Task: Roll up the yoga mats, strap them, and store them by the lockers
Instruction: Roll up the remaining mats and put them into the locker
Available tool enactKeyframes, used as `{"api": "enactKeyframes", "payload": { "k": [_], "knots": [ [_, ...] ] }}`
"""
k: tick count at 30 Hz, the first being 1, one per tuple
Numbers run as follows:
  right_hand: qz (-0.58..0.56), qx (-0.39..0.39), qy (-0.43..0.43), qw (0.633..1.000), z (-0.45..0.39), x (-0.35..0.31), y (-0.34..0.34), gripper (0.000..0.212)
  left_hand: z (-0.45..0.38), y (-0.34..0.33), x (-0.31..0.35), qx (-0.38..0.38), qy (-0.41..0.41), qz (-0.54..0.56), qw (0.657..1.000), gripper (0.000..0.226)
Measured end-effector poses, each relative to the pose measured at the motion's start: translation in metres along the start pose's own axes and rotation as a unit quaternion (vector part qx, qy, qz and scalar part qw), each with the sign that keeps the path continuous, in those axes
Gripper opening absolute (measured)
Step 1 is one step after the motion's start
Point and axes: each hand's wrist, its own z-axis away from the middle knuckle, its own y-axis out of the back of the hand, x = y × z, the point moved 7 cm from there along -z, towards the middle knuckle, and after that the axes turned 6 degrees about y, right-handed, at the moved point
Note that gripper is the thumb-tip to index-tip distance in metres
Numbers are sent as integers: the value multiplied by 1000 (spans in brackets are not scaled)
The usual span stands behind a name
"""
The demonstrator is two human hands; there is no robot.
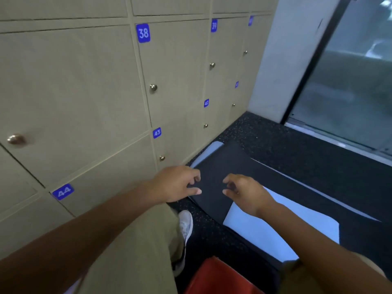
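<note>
The dark yoga mat [222, 175] lies flat on the speckled black floor [297, 145], close beside the lockers [84, 81]. It is not rolled. Under it a light blue mat [275, 225] shows, with one corner near the locker base and a bigger part near the person's right knee; it also lies flat. A second dark sheet stretches to the right, but I cannot tell if it is the same mat or another one.

The left hand [178, 183] and the right hand [241, 192] hover over the near end of the dark mat, apart from each other. Their fingers are loosely curled and hold nothing; whether the fingertips touch the mat I cannot tell.

I judge that the task is at its beginning: the rolling is not yet started, no strap is visible, and nothing is stored. All three steps remain for each mat.

A red object [212, 279] sits at the bottom edge, and a white shoe [186, 225] stands beside the mats.
</note>
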Motion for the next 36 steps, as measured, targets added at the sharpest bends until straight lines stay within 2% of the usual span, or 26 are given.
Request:
{"api": "enactKeyframes", "payload": {
  "k": [9, 13, 20, 26, 31, 36],
  "knots": [
    [-13, -56, -110, 992, 39, 109, -41, 33, -51, -87, 47, -94, -24, 5, 995, 38],
    [-28, -80, -156, 984, 36, 160, -67, 34, -79, -117, 52, -117, -8, 36, 992, 38],
    [-34, -141, -210, 967, 40, 242, -126, 41, -112, -134, 96, -138, -25, 64, 988, 30],
    [6, -221, -236, 946, 41, 305, -189, 46, -115, -150, 130, -158, -37, 42, 986, 34],
    [24, -237, -275, 932, 43, 356, -230, 47, -122, -163, 151, -170, -47, 14, 984, 39],
    [36, -228, -287, 930, 36, 398, -264, 61, -129, -181, 154, -166, -33, 4, 985, 43]
  ]
}}
